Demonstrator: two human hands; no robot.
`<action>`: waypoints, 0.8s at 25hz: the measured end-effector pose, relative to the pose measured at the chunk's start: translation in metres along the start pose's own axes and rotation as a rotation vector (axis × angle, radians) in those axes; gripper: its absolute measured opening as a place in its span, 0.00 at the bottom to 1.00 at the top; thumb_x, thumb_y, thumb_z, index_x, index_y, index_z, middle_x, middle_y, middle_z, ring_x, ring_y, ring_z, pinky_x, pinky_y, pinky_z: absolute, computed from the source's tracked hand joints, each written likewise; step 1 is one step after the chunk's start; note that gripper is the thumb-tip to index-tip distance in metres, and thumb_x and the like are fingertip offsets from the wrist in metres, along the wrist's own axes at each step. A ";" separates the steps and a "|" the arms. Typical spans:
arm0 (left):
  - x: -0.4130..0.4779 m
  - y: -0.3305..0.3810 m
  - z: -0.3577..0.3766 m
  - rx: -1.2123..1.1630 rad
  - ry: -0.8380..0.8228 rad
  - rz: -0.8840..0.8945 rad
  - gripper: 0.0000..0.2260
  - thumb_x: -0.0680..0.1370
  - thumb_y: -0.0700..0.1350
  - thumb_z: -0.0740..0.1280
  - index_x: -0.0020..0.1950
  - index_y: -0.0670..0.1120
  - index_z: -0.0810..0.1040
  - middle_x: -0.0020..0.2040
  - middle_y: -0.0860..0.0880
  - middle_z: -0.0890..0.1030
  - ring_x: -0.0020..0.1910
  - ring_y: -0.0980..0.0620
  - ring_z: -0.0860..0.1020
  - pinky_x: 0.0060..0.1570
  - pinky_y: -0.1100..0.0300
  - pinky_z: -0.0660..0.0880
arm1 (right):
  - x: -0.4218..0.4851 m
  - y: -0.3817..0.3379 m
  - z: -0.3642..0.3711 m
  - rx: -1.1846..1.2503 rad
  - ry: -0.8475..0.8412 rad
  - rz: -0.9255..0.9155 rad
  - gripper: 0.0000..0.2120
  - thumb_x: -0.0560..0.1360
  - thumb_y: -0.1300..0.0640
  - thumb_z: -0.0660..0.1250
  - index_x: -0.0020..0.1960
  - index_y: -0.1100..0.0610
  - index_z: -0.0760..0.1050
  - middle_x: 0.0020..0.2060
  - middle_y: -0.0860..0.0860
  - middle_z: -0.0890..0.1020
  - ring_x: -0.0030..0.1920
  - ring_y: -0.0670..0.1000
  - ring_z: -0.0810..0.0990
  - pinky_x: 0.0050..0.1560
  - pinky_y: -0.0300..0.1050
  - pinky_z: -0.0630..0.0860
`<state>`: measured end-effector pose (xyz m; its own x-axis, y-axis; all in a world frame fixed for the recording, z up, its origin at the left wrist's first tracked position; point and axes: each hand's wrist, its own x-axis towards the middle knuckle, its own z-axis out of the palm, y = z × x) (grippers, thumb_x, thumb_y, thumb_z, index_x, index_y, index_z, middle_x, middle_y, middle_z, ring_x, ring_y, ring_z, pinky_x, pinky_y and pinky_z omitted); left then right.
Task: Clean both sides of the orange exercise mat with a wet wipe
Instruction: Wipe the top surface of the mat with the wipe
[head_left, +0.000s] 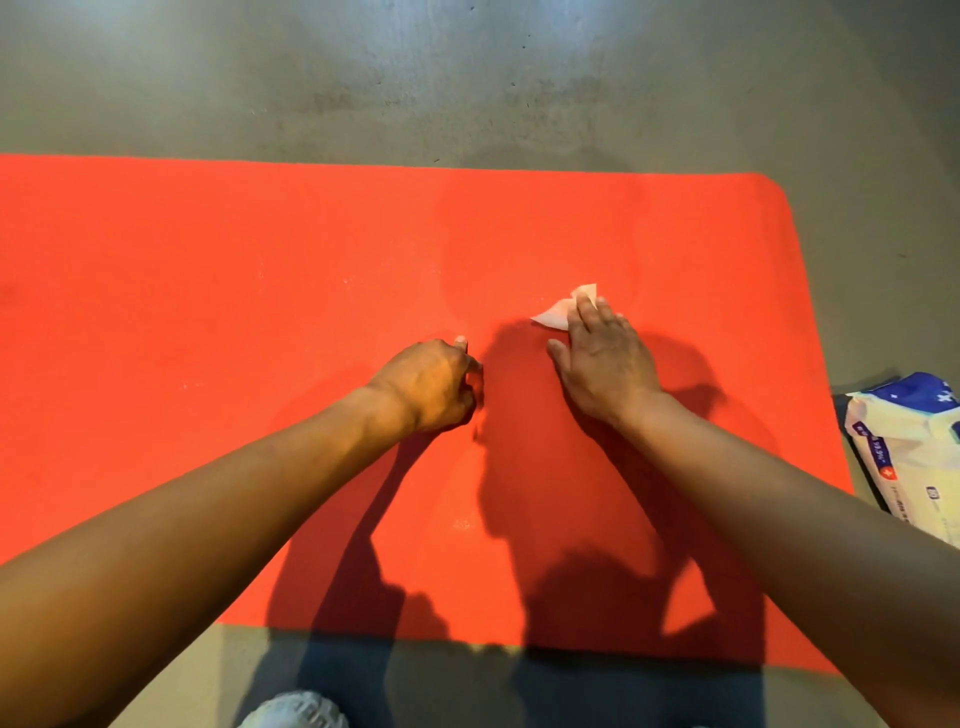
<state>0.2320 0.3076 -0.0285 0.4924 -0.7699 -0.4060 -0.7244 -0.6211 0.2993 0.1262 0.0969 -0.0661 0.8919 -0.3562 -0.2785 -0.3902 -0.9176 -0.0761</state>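
Head view: a glossy blue-and-cream wipes pack (914, 447) lies on the grey concrete floor (467, 78) at 3 o'clock, just off the mat's rounded corner; a white shoe (296, 712) shows at 6. The matte orange mat (260, 312) spreads flat across the centre (arm shadows cross it). The right hand (602, 358), fingers straight, presses a crumpled white wet wipe (556, 312) onto it just right of centre. The left hand (431, 384) rests beside it, fingers curled and holding nothing.

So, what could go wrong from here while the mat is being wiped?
1. The wet wipe is only partly under the right hand. Its free corner may fold or slip out.
2. Pale specks lie on the orange mat to the left of the left hand, and they could be missed.
3. The mat lies loose on the smooth floor, so a hard push might shift it.
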 end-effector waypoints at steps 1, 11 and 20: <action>0.000 0.000 0.000 -0.005 -0.002 -0.007 0.11 0.72 0.44 0.64 0.49 0.55 0.83 0.64 0.42 0.80 0.46 0.41 0.82 0.39 0.60 0.73 | -0.003 -0.008 0.000 0.034 0.000 -0.007 0.32 0.84 0.42 0.52 0.80 0.62 0.56 0.81 0.57 0.56 0.81 0.58 0.53 0.79 0.55 0.54; 0.004 0.005 -0.003 0.070 0.035 -0.045 0.11 0.74 0.48 0.64 0.51 0.53 0.84 0.54 0.45 0.83 0.46 0.41 0.81 0.37 0.61 0.65 | -0.013 -0.025 0.002 -0.136 0.000 -0.286 0.32 0.84 0.40 0.48 0.81 0.58 0.56 0.81 0.55 0.56 0.81 0.57 0.55 0.79 0.56 0.53; 0.013 -0.009 0.003 0.024 0.029 0.015 0.07 0.73 0.49 0.66 0.38 0.54 0.83 0.36 0.50 0.81 0.37 0.45 0.80 0.35 0.58 0.73 | 0.006 -0.027 0.005 0.039 0.057 -0.082 0.31 0.83 0.41 0.50 0.80 0.57 0.58 0.81 0.56 0.57 0.80 0.59 0.54 0.79 0.56 0.54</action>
<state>0.2434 0.3037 -0.0394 0.4947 -0.7836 -0.3759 -0.7430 -0.6057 0.2848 0.1411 0.1203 -0.0709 0.9323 -0.2908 -0.2149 -0.3230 -0.9369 -0.1335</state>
